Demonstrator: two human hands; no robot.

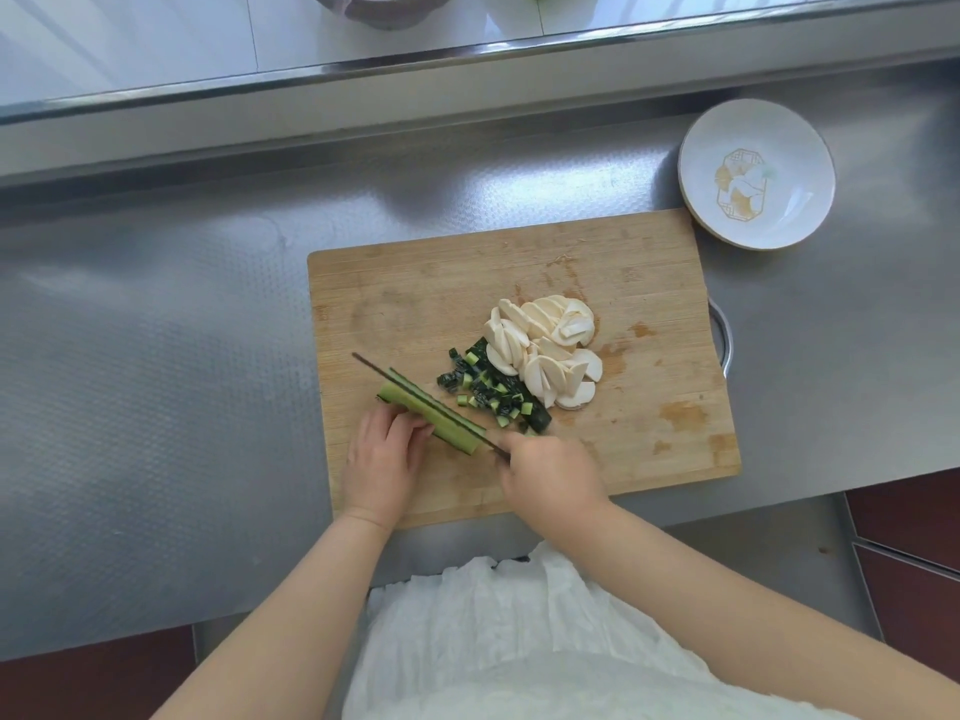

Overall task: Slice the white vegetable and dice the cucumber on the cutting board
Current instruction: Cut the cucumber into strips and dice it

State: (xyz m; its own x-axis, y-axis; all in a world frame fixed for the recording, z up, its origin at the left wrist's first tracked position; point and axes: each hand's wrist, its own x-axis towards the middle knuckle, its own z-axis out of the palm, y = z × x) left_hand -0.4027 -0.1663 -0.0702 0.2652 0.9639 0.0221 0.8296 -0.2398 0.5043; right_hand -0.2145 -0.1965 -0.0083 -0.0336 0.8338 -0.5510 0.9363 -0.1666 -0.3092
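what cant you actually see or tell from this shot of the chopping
All in the head view:
- Knife handle: covered by the right hand, so its shape and the grip are hidden.
- Cucumber strip: its near end sits under the left hand.
- Bowl on the back ledge: cut off by the top edge, contents unseen.
- Metal handle at the cutting board: mostly hidden under the board.
- Plate motif: too small to read.

Left hand [382,459] curled; right hand [550,478] fisted

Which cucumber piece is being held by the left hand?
The long pale-green cucumber strip at the board's near left, under the knife. The left hand steadies it; the dark piece beside the white slices lies untouched.
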